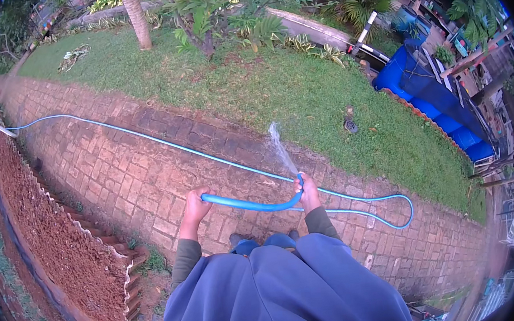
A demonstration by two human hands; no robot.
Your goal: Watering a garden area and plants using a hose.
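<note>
A blue garden hose sags in a curve between my two hands, in front of my body. My right hand grips it close to its open end, which points up and away from me. From that end a water jet sprays towards the edge of the lawn. My left hand is closed around another stretch of the hose, farther left. Beyond my hands the hose runs over the brick paving to the far left and makes a loop on the right.
A raised bed of reddish soil with a wavy tile edge lies on the left. Grass borders the paving, with a tree trunk and shrubs at the back. Blue barrels stand at the right. A dark round object lies on the lawn.
</note>
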